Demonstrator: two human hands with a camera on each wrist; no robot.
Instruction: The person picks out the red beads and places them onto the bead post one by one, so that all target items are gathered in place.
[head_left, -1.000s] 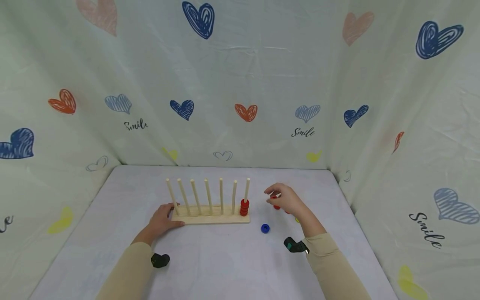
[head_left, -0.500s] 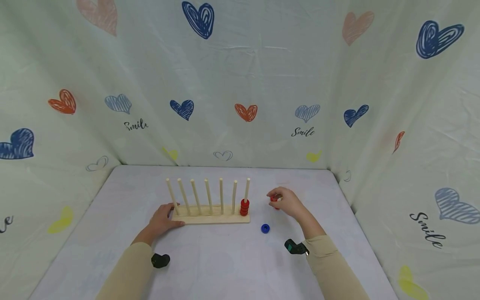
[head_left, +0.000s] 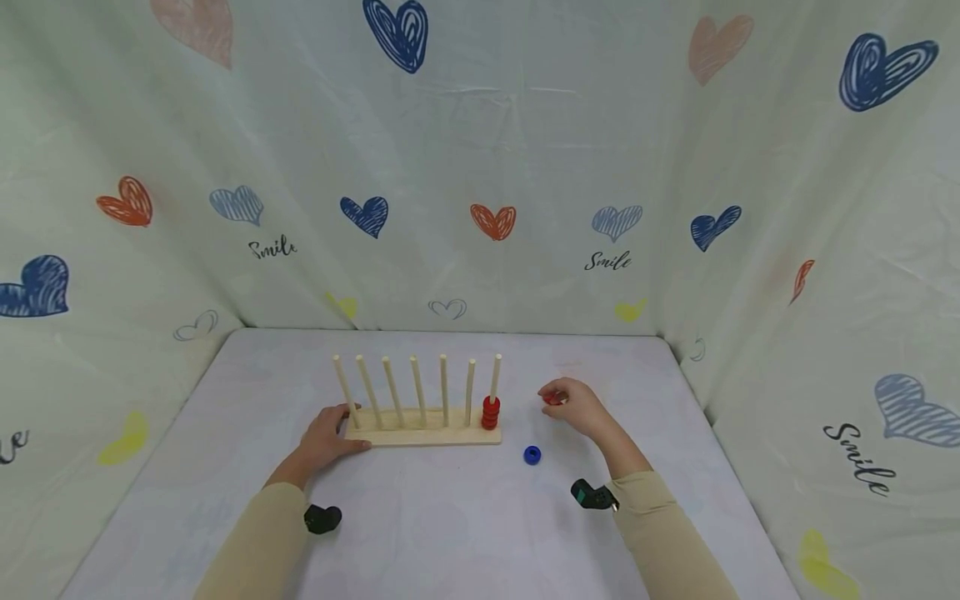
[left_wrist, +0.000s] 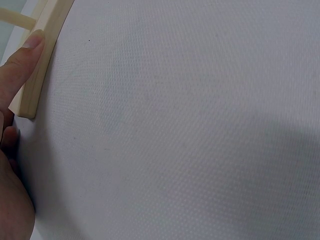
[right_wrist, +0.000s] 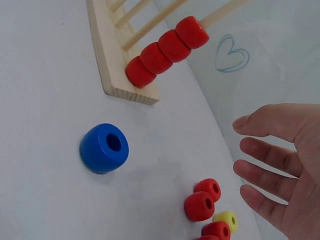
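Note:
A wooden peg stand (head_left: 423, 439) with several upright pegs stands on the table. My left hand (head_left: 324, 437) grips its left end, and the left wrist view shows the thumb (left_wrist: 22, 62) on the front edge of the base. Red beads (right_wrist: 174, 46) are stacked on the rightmost peg. To the right, my right hand (head_left: 581, 408) hovers over loose red beads (right_wrist: 199, 206), its fingers loosely bent. The right wrist view shows a gap between thumb and fingers with nothing held. In the head view, red shows between those fingers.
A blue bead (head_left: 532, 455) lies right of the stand, nearer the front. A yellow bead (right_wrist: 227, 219) lies among the loose red ones. Behind the table (head_left: 450, 517) hangs a pale curtain (head_left: 450, 133) printed with hearts.
My right hand has shifted slightly right, its fingers drawing closer together over the red beads. It now hides more of the loose beads from the head view. The left hand stays on the stand.

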